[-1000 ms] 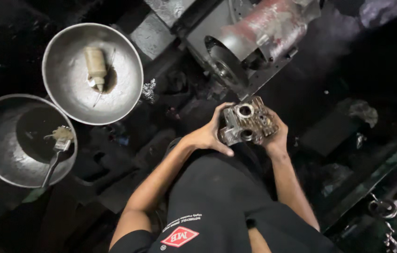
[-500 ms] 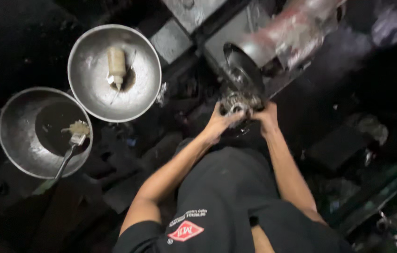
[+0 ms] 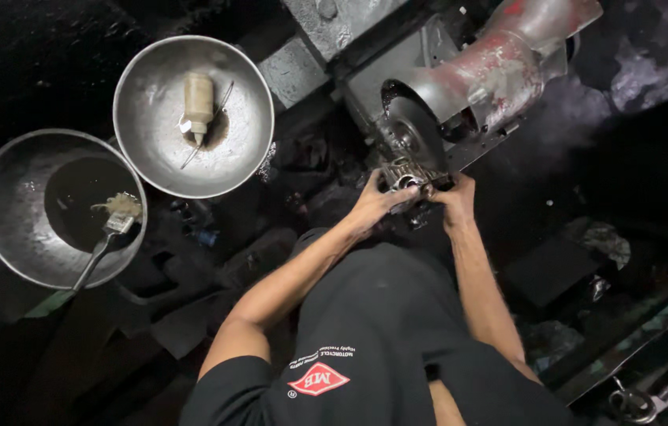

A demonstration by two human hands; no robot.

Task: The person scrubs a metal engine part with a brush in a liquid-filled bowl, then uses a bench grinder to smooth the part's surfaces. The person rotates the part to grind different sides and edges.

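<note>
Both my hands grip a greasy metal engine part (image 3: 405, 180) with round bores and press it against the round wheel (image 3: 411, 140) of a worn red and grey bench machine (image 3: 499, 67). My left hand (image 3: 371, 207) holds the part's left side, fingers wrapped round it. My right hand (image 3: 452, 201) holds its right side. The part is mostly hidden between my hands and the wheel. My black shirt fills the bottom of the view.
Two metal bowls stand at the left. The upper bowl (image 3: 152, 150) holds a small squeeze bottle (image 3: 198, 99). The lower bowl (image 3: 10, 237) holds dark liquid and a brush (image 3: 109, 233). Dark oily clutter lies all around; metal parts (image 3: 626, 398) sit at the bottom right.
My hands have carried the engine part up from in front of my chest to the machine's wheel. The view has shifted so the bowls appear further right and lower.
</note>
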